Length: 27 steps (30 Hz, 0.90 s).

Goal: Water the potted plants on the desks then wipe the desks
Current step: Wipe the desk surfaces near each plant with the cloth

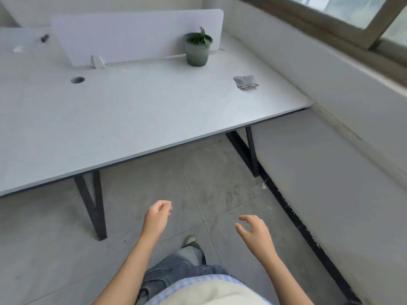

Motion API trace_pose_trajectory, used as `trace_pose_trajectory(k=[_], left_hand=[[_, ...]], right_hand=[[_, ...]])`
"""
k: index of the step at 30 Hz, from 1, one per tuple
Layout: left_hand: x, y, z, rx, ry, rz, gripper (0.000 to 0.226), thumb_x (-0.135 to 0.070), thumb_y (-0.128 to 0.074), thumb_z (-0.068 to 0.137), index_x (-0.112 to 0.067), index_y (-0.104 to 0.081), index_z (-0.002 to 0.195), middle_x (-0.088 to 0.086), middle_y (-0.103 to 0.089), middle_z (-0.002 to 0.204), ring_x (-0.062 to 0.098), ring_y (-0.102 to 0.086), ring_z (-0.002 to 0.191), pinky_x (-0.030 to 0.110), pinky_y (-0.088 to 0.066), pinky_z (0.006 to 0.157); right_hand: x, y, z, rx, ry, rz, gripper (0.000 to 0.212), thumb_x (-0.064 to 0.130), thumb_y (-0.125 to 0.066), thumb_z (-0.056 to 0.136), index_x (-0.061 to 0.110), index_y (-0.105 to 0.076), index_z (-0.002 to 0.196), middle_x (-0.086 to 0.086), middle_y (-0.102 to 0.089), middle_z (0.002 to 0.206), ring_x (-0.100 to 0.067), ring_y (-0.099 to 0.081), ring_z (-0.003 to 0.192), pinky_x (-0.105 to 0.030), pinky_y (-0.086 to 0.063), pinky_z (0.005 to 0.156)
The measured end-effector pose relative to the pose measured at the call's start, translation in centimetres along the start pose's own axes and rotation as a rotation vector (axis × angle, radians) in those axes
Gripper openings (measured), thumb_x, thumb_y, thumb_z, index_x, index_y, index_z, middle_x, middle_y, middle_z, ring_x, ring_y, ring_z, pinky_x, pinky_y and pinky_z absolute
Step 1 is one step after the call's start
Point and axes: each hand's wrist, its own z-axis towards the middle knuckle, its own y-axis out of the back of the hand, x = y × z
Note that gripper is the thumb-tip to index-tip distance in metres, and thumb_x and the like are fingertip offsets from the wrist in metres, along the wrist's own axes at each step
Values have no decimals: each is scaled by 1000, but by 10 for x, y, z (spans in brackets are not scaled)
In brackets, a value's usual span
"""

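Observation:
A small green plant in a grey-green pot (pixel 196 50) stands at the back right of the white desk (pixel 123 119), against the white divider panel (pixel 136 36). A folded grey cloth (pixel 245 82) lies on the desk near its right edge. Both of my hands hang low over the floor, well short of the desk's front edge. My left hand (pixel 156 217) has its fingers loosely curled and holds nothing. My right hand (pixel 255 230) is empty with fingers spread apart.
The desk has a round cable hole (pixel 77 80) and black metal legs (pixel 92 205). A low white wall with a window ledge (pixel 343 69) runs along the right. Behind the divider, a second desk (pixel 22 44) carries a small dark object. The floor is grey tile.

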Motion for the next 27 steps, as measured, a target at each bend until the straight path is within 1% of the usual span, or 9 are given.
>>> trace_pose_trajectory(k=[2, 4, 6, 10, 13, 16, 20, 23, 27], left_hand=[[-36, -14, 38, 28, -49, 0, 21, -9, -46, 91, -19, -58, 76, -3, -59, 77, 24, -55, 83, 26, -39, 67], [-67, -29, 66, 70, -83, 15, 16, -10, -46, 91, -17, -59, 84, -4, -59, 79, 23, -56, 84, 28, -39, 70], [-83, -42, 86, 105, -72, 24, 17, -10, -47, 91, -19, -59, 83, -4, -60, 80, 23, -56, 84, 28, -40, 72], [-102, -61, 122, 156, -29, 53, 18, -11, -47, 92, -19, -59, 81, -4, -60, 79, 23, -56, 84, 20, -40, 68], [-125, -69, 153, 95, -54, 78, 15, -22, -48, 89, -21, -58, 77, 2, -63, 86, 25, -59, 90, 28, -41, 74], [-148, -81, 185, 12, -66, 72, 13, -16, -47, 91, -18, -60, 93, 3, -64, 98, 22, -58, 98, 29, -39, 82], [-180, -110, 229, -137, -37, -29, 15, -15, -46, 92, -16, -60, 95, 4, -64, 95, 23, -59, 95, 30, -39, 81], [-213, -135, 257, -244, -26, -130, 16, -14, -44, 93, -13, -60, 97, 5, -64, 94, 24, -59, 92, 33, -43, 84], [-248, -168, 285, -337, -18, -193, 17, -14, -45, 94, -20, -60, 89, -1, -64, 90, 21, -60, 89, 34, -43, 83]], right_hand=[[12, 19, 37, -61, -18, 15, 29, 24, -56, 88, 10, -60, 114, -4, -60, 120, -20, -50, 116, -24, -34, 92], [22, 33, 70, -106, -32, 38, 28, 24, -56, 88, 11, -61, 113, -3, -60, 119, -19, -49, 116, -23, -33, 91], [30, 38, 94, -94, -53, 44, 28, 24, -56, 88, 11, -61, 112, -2, -60, 119, -18, -49, 116, -24, -34, 92], [33, 39, 141, -20, -76, 32, 28, 25, -56, 88, 11, -61, 112, -4, -60, 120, -19, -49, 116, -28, -37, 96], [36, 52, 190, -2, -62, 28, 29, 24, -55, 88, 10, -60, 113, -5, -60, 120, -19, -50, 114, -25, -36, 91], [48, 69, 251, 23, 9, 51, 30, 24, -55, 88, 11, -59, 115, -4, -60, 121, -18, -50, 115, -23, -36, 92], [62, 98, 345, 96, 150, 45, 33, 23, -55, 89, 11, -56, 120, -3, -56, 125, -16, -50, 115, -22, -35, 94], [70, 131, 411, 150, 211, 46, 33, 24, -53, 90, 14, -55, 121, -2, -55, 127, -14, -51, 111, -22, -38, 91], [76, 168, 484, 171, 276, 3, 33, 24, -53, 90, 12, -54, 121, -3, -56, 125, -16, -51, 115, -20, -35, 85]])
